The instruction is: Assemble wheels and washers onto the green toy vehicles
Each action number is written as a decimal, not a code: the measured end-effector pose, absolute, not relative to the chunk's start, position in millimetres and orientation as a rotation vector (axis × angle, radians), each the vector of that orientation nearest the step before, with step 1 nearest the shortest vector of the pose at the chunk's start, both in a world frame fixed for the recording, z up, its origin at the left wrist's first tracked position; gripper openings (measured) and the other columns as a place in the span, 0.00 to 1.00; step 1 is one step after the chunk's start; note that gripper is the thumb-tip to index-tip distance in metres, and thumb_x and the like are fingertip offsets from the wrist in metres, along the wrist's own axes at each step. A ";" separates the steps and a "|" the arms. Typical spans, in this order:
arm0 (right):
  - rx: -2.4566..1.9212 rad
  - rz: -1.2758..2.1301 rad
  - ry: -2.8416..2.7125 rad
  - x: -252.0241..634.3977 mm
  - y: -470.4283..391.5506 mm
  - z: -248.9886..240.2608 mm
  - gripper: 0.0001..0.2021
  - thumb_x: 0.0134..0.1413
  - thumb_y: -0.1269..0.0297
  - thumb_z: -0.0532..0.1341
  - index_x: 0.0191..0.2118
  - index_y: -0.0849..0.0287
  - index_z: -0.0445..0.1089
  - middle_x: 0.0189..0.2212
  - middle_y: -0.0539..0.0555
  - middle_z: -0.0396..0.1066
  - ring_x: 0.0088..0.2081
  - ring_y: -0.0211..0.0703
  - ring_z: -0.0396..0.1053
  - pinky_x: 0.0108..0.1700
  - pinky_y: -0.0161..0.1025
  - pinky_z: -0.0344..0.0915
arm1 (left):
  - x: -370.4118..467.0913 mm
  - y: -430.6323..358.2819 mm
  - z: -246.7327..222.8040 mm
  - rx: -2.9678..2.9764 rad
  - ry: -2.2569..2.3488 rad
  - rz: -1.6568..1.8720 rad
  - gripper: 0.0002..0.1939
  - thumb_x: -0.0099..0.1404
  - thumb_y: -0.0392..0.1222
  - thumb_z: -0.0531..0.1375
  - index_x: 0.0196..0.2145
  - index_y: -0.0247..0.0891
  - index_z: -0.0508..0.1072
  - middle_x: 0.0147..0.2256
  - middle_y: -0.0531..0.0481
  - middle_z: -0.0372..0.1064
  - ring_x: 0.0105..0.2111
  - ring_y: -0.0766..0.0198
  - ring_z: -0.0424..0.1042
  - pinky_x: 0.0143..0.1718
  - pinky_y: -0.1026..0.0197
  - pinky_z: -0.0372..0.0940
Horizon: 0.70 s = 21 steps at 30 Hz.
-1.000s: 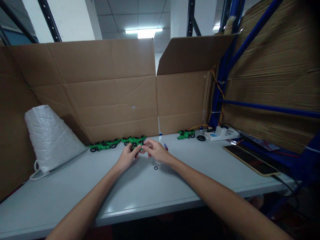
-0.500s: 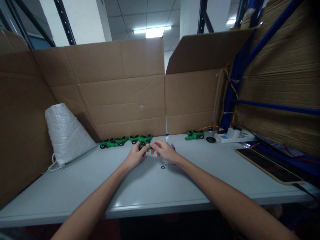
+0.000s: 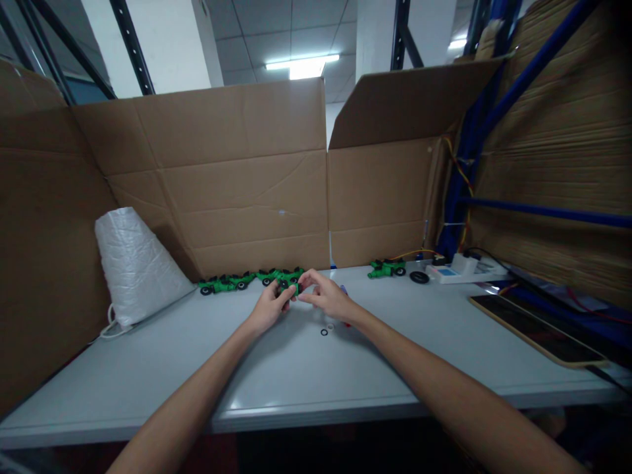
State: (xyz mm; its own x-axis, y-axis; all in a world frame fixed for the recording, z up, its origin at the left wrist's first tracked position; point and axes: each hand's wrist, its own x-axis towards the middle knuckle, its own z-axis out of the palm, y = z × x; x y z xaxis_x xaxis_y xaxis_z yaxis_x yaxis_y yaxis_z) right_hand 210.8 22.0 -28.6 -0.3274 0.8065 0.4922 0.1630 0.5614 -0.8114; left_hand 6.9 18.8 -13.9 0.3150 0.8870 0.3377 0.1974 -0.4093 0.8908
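A small green toy car with dark parts is in my left hand, with the thumb and fingers closed round it above the table. My right hand is at the car's right end. Its thumb and forefinger are apart, and whether a fingertip touches the car I cannot tell. Behind my hands, more green toy cars stand in a row: some at the left and one partly hidden. A small black ring and a pale ring lie below my right hand.
Another green toy car stands back right, beside black rings and a white power strip. A phone-like slab lies at right. A white wrapped bundle leans at left. Cardboard walls enclose the table. A pen is partly hidden.
The fingers of my right hand have parted and drawn slightly back from the toy car. My left hand keeps its hold. The whole view has shifted slightly.
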 end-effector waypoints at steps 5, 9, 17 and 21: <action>-0.837 0.865 -1.831 211.5 25.6 -30.4 0.18 0.62 0.45 0.61 0.40 0.58 0.71 0.33 0.53 0.77 0.23 0.35 0.63 0.25 0.34 0.60 | 7.2 15.5 -11.7 1.803 0.997 1.122 0.26 0.63 0.65 0.64 0.35 0.38 0.67 0.26 0.54 0.68 0.22 0.67 0.64 0.25 0.64 0.57; -0.884 0.936 -1.867 211.0 29.3 -34.3 0.25 0.68 0.41 0.53 0.33 0.59 0.70 0.25 0.53 0.76 0.19 0.35 0.61 0.23 0.34 0.57 | 7.8 14.7 -12.3 1.804 0.995 1.096 0.27 0.62 0.67 0.63 0.35 0.38 0.66 0.26 0.53 0.70 0.22 0.67 0.64 0.24 0.63 0.56; -0.829 0.828 -1.807 209.5 22.9 -32.1 0.19 0.56 0.49 0.68 0.46 0.56 0.68 0.41 0.52 0.75 0.23 0.34 0.66 0.26 0.34 0.61 | 6.2 16.2 -12.6 1.802 1.021 1.111 0.26 0.62 0.66 0.64 0.34 0.38 0.65 0.23 0.56 0.65 0.22 0.67 0.63 0.24 0.64 0.56; -0.900 0.802 -1.903 210.5 23.2 -30.9 0.24 0.70 0.44 0.53 0.33 0.58 0.71 0.25 0.51 0.73 0.27 0.40 0.68 0.32 0.36 0.61 | 6.1 16.4 -13.8 1.827 1.001 1.085 0.26 0.63 0.65 0.63 0.36 0.37 0.67 0.28 0.52 0.70 0.22 0.68 0.65 0.24 0.64 0.57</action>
